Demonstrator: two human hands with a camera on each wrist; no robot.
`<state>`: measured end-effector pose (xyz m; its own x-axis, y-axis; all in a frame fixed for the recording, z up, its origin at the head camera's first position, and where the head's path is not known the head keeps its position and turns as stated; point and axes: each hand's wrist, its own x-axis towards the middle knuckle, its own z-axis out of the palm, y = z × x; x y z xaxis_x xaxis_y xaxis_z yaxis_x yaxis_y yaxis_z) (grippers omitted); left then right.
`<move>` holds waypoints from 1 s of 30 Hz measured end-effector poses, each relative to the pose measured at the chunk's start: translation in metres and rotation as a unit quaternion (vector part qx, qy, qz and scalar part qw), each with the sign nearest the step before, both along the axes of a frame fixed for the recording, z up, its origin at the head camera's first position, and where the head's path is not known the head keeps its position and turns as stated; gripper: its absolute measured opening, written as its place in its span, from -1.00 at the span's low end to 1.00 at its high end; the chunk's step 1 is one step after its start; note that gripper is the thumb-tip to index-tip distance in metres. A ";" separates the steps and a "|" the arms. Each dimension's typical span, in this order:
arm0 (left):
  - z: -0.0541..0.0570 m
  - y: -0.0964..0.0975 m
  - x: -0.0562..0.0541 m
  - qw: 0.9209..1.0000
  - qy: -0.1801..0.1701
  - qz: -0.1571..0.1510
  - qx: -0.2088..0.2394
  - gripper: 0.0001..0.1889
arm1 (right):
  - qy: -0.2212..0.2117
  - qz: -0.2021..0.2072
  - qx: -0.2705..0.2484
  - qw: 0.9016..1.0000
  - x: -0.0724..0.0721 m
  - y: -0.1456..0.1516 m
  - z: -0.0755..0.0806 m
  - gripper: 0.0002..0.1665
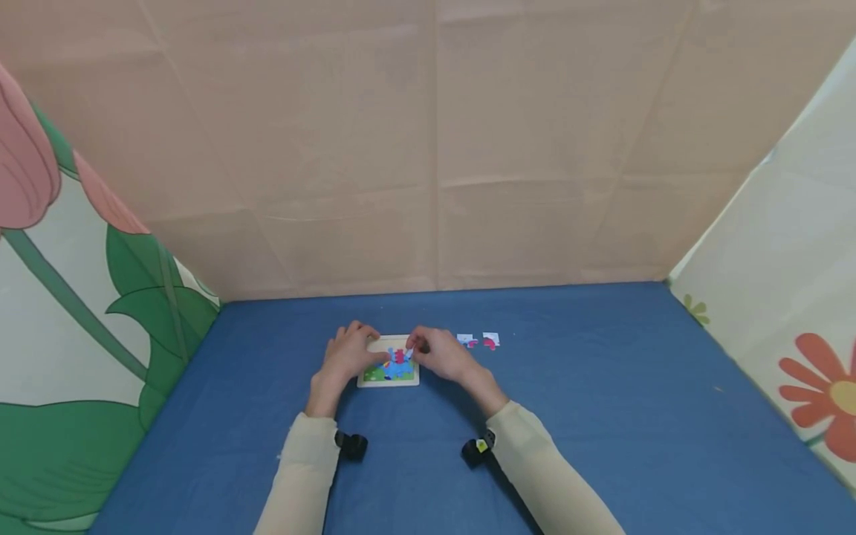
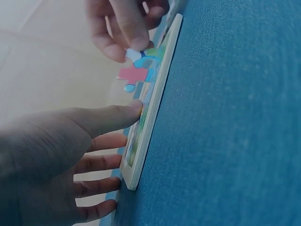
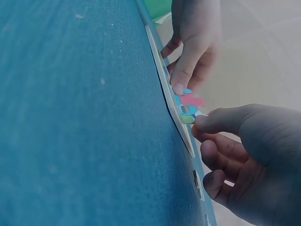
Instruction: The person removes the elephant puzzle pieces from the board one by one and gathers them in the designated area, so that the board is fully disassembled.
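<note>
A jigsaw puzzle in a pale wooden tray [image 1: 369, 383] lies on the blue table. My left hand [image 1: 351, 353] rests at its left side, thumb on the pieces and fingers stretched along the far edge. At the tray's right side my right hand [image 1: 441, 353] pinches a puzzle piece [image 2: 133, 54] between thumb and index finger. A pink piece [image 2: 133, 74] and blue ones stand raised above the tray beside it, in both wrist views. The lower picture shows green and blue [image 1: 394, 368]. My right hand's other fingers are loosely curled.
Two loose puzzle pieces, one white and pink [image 1: 467, 340] and another with a pink shape [image 1: 491, 341], lie right of the tray. The blue table [image 1: 602, 416] meets a beige backdrop [image 1: 535, 148] behind and printed flower panels at both sides.
</note>
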<state>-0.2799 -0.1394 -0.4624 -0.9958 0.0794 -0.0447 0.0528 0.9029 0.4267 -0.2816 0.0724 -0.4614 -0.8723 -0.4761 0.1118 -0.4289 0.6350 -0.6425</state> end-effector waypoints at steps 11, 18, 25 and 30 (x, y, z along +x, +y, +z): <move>0.005 -0.002 0.003 1.000 -0.015 -0.019 -0.012 -0.37 | 0.002 -0.006 -0.010 1.000 0.001 0.000 0.000 -0.88; 0.011 0.005 0.009 0.998 -0.033 -0.022 -0.039 -0.13 | 0.001 0.001 -0.014 1.000 0.002 0.001 0.000 -0.89; 0.016 0.011 0.013 0.998 -0.041 -0.016 -0.051 -0.13 | -0.003 0.001 -0.006 1.000 0.001 0.001 0.000 -0.89; 0.016 0.011 0.013 0.998 -0.044 -0.017 -0.051 -0.11 | 0.007 -0.001 -0.016 1.000 0.002 0.001 0.002 -0.89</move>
<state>-0.2670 -0.1287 -0.4465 -0.9847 0.1028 -0.1406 0.0500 0.9400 0.3374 -0.2796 0.0733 -0.4593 -0.8716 -0.4703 0.1382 -0.4363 0.6157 -0.6561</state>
